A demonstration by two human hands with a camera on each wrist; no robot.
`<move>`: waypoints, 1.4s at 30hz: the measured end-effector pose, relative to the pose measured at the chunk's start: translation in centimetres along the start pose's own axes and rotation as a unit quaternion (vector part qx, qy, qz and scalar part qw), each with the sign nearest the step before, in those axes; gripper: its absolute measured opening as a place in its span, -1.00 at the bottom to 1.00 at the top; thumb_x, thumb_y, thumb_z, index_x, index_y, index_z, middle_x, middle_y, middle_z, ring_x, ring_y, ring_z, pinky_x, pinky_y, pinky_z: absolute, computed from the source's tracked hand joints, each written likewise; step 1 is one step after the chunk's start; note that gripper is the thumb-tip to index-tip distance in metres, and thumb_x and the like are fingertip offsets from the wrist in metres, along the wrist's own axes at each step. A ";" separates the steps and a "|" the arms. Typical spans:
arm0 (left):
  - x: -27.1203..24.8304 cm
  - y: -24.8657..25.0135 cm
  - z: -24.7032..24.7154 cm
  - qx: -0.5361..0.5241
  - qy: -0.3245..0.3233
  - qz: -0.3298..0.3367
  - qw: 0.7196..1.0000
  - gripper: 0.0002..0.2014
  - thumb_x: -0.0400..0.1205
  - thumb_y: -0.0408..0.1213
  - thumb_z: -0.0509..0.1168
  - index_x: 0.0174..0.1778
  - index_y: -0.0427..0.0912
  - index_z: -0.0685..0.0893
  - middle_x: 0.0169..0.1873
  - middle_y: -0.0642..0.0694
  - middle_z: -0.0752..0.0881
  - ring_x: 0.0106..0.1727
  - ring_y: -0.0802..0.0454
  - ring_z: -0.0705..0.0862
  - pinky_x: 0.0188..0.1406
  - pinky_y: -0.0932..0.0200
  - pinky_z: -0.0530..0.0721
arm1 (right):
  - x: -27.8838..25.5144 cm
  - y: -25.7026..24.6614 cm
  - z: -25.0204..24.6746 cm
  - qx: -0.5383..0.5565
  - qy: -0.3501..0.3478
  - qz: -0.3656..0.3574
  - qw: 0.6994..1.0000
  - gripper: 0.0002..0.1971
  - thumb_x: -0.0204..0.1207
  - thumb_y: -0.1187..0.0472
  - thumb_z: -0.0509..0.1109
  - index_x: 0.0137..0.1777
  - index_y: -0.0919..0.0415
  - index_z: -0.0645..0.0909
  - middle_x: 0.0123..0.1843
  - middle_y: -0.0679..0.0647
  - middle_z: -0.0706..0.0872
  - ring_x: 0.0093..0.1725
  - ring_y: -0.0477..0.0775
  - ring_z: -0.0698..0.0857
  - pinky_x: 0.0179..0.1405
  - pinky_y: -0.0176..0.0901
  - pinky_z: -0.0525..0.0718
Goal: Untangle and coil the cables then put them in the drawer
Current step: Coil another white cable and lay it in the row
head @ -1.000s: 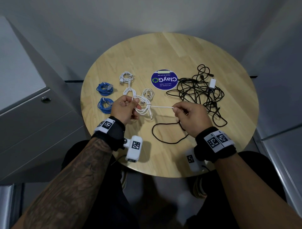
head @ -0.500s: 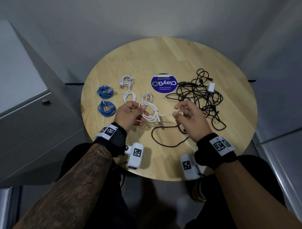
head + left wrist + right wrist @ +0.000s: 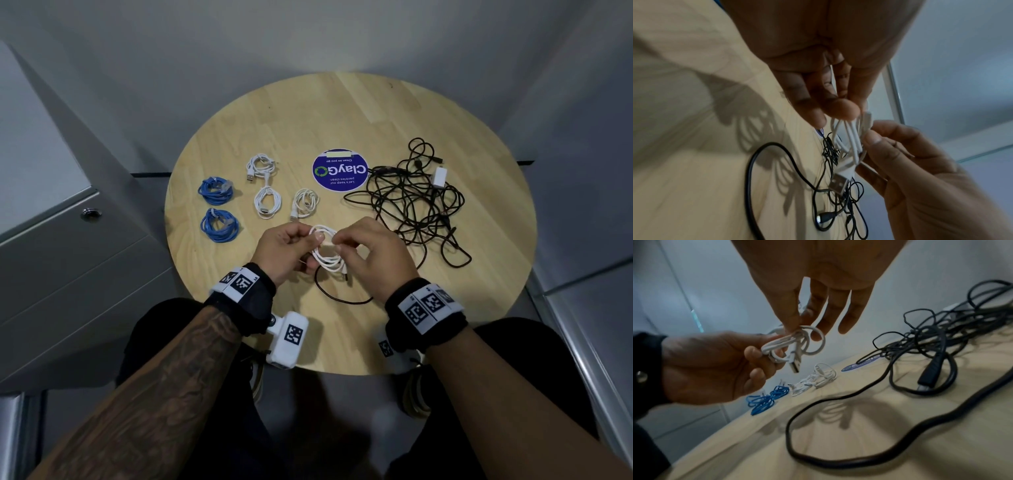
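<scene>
Since a second ago, the two hands have been brought together, and the white cable (image 3: 325, 251), then stretched out between them, is now gathered into a small coil. That coil is gripped by the left hand (image 3: 286, 251) with curled fingers, above the near middle of the round worktop (image 3: 342, 109). One strand at the coil's far side is pinched by the thumb and forefinger of the right hand (image 3: 375, 255), its other fingers held looser. A USB plug (image 3: 795, 365) hangs down from the coil.

On the left of the worktop two blue coils (image 3: 216, 187) are laid one behind the other. Just to their right three white coils (image 3: 268, 202) are set out, apart from one another. A tangle of black cables (image 3: 414, 202) is spread over the right side, with a white adapter (image 3: 439, 176) at its far edge; one black strand loops toward the near edge beneath the hands. A round purple sticker (image 3: 339, 170) is fixed at the centre. A grey drawer cabinet (image 3: 68, 246) stands to the left, closed.
</scene>
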State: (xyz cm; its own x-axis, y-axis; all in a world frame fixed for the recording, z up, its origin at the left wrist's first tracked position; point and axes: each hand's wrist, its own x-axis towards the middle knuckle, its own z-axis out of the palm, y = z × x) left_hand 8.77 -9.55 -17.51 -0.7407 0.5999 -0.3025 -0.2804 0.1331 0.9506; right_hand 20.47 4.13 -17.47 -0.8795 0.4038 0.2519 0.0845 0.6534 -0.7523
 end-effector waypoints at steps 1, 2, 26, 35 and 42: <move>0.0 0.0 0.0 -0.001 -0.004 0.002 1.000 -0.90 0.60 -0.38 0.41 -0.09 -0.38 0.70 -0.49 -0.16 0.68 -0.60 0.02 0.55 -0.52 0.19 0.64 | -0.1 -0.1 0.2 -0.020 -0.007 0.000 1.000 -0.92 0.52 0.17 0.48 -0.03 -0.01 0.75 -0.11 -0.17 0.64 -0.13 -0.12 0.68 -0.08 -0.09 0.67; 0.0 -0.1 -0.1 0.001 -0.010 0.005 1.000 -0.89 0.60 -0.38 0.41 -0.08 -0.39 0.71 -0.48 -0.18 0.68 -0.59 0.01 0.53 -0.50 0.18 0.63 | -0.1 -0.1 0.5 -0.026 -0.005 0.011 1.000 -0.92 0.50 0.16 0.48 -0.05 -0.02 0.74 -0.13 -0.17 0.62 -0.16 -0.12 0.66 -0.13 -0.11 0.66; -0.5 0.6 -0.2 -0.130 -0.045 -0.054 0.989 -0.90 0.65 -0.29 0.33 -0.16 -0.21 0.65 -0.58 0.01 0.51 -0.62 0.17 0.35 -0.64 0.31 0.34 | 0.0 -1.2 0.1 0.404 -0.185 0.254 0.859 -0.67 0.48 0.05 0.51 0.20 0.16 0.69 0.00 0.08 0.80 -0.03 0.06 0.73 0.04 0.01 0.60; -0.6 0.7 0.0 -0.190 -0.034 -0.084 0.978 -0.83 0.66 -0.26 0.32 -0.26 -0.07 0.59 -0.46 0.05 0.64 -0.52 0.22 0.50 -0.64 0.35 0.31 | -0.3 -1.1 1.9 0.392 -0.078 0.233 0.886 -0.77 0.48 0.40 0.52 0.03 0.09 0.69 -0.13 0.16 0.74 -0.20 0.19 0.67 -0.17 0.08 0.54; -0.4 0.8 -0.3 -0.196 -0.045 -0.100 0.974 -0.86 0.67 -0.27 0.30 -0.21 -0.11 0.63 -0.40 0.01 0.73 -0.51 0.22 0.58 -0.61 0.36 0.50 | -0.9 -1.5 2.8 0.365 -0.063 0.244 0.896 -0.73 0.55 0.30 0.51 0.20 0.02 0.66 -0.15 -0.07 0.79 -0.20 0.08 0.68 -0.11 0.12 0.53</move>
State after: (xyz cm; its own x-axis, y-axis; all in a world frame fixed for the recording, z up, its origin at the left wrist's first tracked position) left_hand 8.62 -9.92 -16.64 -0.5953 0.6620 -0.4554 -0.6388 -0.0461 0.7680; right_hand 19.83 1.01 -18.24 -0.8715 0.4212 -0.2510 0.1846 -0.1923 -0.9638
